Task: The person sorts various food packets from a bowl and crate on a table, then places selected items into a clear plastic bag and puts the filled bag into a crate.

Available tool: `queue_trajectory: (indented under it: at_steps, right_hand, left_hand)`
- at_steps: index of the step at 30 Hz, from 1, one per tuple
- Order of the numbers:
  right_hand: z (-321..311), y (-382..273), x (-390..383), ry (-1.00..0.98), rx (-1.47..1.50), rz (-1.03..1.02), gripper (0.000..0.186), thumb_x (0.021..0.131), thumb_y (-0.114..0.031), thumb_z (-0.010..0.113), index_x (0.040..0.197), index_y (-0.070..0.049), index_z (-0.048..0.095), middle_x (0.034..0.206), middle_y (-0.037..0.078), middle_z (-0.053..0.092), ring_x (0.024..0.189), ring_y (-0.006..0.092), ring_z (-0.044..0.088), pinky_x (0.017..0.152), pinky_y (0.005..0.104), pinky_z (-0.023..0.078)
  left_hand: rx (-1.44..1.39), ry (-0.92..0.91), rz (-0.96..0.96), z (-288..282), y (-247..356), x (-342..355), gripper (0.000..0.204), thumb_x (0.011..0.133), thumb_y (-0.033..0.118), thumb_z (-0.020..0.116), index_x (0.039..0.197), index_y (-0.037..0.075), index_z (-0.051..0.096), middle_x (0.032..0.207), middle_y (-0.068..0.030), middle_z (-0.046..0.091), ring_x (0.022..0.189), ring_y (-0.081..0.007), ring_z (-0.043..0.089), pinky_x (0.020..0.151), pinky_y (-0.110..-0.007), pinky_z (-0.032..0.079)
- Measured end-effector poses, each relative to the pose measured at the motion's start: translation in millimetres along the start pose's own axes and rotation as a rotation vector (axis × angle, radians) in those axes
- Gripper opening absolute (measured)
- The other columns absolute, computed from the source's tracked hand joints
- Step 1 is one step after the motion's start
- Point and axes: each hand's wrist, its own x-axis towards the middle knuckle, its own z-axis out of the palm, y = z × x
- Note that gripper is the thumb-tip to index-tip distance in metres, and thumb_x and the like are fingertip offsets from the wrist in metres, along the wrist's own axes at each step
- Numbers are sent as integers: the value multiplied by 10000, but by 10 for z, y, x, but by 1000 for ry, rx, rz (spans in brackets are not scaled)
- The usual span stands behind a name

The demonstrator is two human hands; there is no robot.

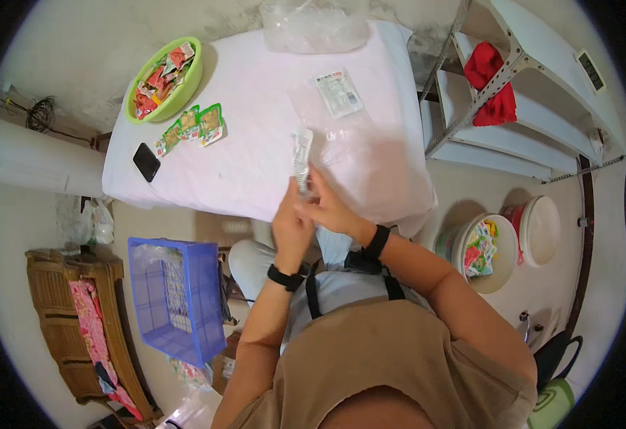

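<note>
1. Both hands are up over the near edge of the table [184,186], w/ a small white-and-clear sachet [301,159] between them. It stands roughly upright, just above the fingers.
2. Right hand [334,207]: fingers pinched onto the sachet's lower end, as far as I can tell. Grip is closed on it.
3. Left hand [291,222]: pressed in against the right, fingers curled by the sachet's bottom. I can't tell if it really grips the sachet or just steadies it; fingertips are hidden behind the hand.
4. Just beyond the hands lies a clear plastic bag [331,118], flat on the white cover, w/ a white printed packet [339,93] inside or on it; can't say which.
5. To do this bit well, in my judgement: keep the pinch low on the sachet so the top stays free, hold it over the table rather than over the lap, and open the bag mouth w/ one hand before moving the sachet across.
6. Risk I see: the clear film is slippery and limp, so the bag mouth may fold shut.
7. Left side of the table: green bowl [164,80] full of red and green snack packs, a few green packs [191,127] loose beside it, and a black phone [146,161] near the edge. All well apart from the hands.
8. On the floor: blue crate [177,300] at my left, a round tub [495,254] w/ mixed packs at my right.
</note>
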Motion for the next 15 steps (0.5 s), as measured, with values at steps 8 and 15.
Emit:
queue_trajectory:
  at_steps: [8,15]
  right_hand:
    - [-539,-139,-211,241,255,78,515,830,-77,535,1300,-41,327,1156,85,499,959,144,533,731,272,496]
    - [-1119,-341,-851,202,-104,281,477,845,-131,559,1275,-37,375,1095,65,543,910,141,575,664,277,521]
  left_hand:
    - [-7,-260,361,150,143,-72,379,797,60,561,1172,15,528,1274,-196,468,1035,-330,556,857,-348,462]
    - [168,-14,347,333,39,361,342,756,105,642,1077,17,563,1071,-160,552,1012,-321,499,853,-379,432]
